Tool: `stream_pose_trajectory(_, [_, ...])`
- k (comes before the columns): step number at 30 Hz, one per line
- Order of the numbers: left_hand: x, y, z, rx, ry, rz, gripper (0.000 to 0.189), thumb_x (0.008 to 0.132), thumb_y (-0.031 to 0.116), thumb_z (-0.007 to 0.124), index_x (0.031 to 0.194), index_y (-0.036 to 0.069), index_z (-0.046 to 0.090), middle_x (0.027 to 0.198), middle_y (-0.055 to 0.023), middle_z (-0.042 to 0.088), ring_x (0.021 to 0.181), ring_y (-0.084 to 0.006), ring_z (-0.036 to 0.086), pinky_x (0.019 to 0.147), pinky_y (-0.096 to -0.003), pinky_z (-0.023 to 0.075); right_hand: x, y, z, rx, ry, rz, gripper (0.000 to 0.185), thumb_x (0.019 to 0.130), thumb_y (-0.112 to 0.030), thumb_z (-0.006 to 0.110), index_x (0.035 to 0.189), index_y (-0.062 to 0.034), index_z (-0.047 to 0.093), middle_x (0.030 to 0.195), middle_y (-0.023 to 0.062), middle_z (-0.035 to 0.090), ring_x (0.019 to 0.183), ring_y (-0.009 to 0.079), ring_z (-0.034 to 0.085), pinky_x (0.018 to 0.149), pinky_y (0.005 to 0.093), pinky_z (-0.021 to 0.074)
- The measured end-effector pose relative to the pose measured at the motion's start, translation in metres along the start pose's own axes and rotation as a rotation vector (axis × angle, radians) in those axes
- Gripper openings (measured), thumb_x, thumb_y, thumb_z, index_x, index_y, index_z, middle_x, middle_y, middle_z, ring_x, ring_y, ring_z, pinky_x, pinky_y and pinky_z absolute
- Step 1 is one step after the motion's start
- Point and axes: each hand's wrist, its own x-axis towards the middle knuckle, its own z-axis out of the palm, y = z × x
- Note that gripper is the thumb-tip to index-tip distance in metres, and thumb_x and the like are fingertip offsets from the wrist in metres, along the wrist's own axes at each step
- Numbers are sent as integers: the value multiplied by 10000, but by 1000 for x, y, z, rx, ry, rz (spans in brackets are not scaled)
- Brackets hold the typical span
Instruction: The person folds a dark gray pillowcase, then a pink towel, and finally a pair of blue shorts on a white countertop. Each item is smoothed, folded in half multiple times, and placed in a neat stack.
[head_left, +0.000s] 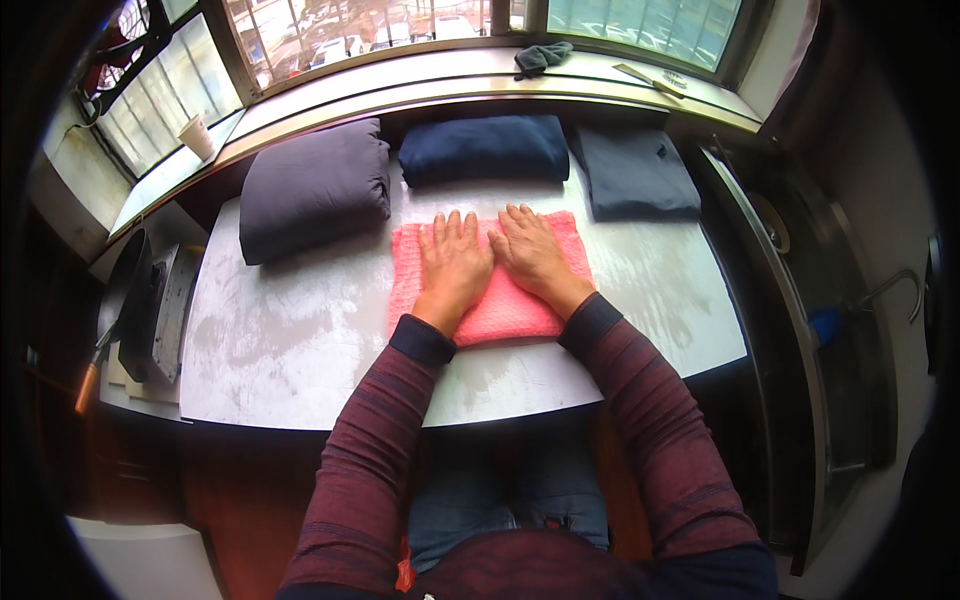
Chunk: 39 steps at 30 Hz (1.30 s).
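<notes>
A pink textured cloth (510, 315), folded into a rough rectangle, lies flat on a pale worn tabletop (285, 345). My left hand (455, 262) rests palm down on its left half, fingers spread. On the right half, my right hand (536, 251) also lies palm down, its thumb close to the left hand. Neither hand grips the cloth; both palms and part of the cloth beneath are hidden. Beyond it sit a thick folded dark grey fabric bundle (319, 191), a rolled or folded navy cloth (486, 152) and a flatter folded blue-grey garment (637, 176).
Behind the table runs a windowsill (405, 79) bearing a dark rag (541, 58), a knife-like tool (649, 80) and a paper cup (196, 137). A wok (124, 292) with a wooden handle stands at the left. Along the right side is a dark cabinet or frame (772, 300).
</notes>
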Motion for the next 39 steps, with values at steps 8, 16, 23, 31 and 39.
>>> stream_pose_trajectory(8, [-5,-20,-16,60,-34,-18,745,1042,572,482,1576,54,440,1631,-200,408,1561,-394,270,1272,-576,133,-5,19,-17,-132,-67,-5,639,1087,-467,448,1522,-1,491,1604,232,441,1525,401,353,1259,541,226])
stream_pose_trajectory(16, [-11,-35,-24,78,-45,-27,793,1030,591,487,1581,26,412,1609,-213,417,1561,-395,257,1259,-600,124,-7,26,-27,-131,-91,-11,679,1064,-518,451,1524,-19,492,1604,229,441,1531,389,340,1257,547,209])
stream_pose_trajectory(23, [-7,-31,-26,131,52,26,714,992,561,599,1451,18,535,1400,-221,566,1415,-402,438,1205,-634,237,-6,26,-32,-105,-115,-20,683,1056,-520,483,1515,-15,495,1594,231,450,1525,402,343,1252,546,216])
stream_pose_trajectory(31, [-1,-33,-32,100,136,55,621,919,559,692,1222,18,655,1132,-174,639,1197,-354,571,1168,-643,290,-6,27,-31,-93,-89,-40,669,1049,-523,506,1477,-9,525,1569,238,473,1510,413,361,1247,554,228])
stream_pose_trajectory(39, [-4,-31,-31,148,166,81,742,941,550,673,1427,0,565,1435,-239,564,1425,-396,457,1225,-618,234,-6,27,-31,-86,-89,-52,647,1048,-498,526,1471,-9,533,1566,244,476,1502,425,372,1242,565,239])
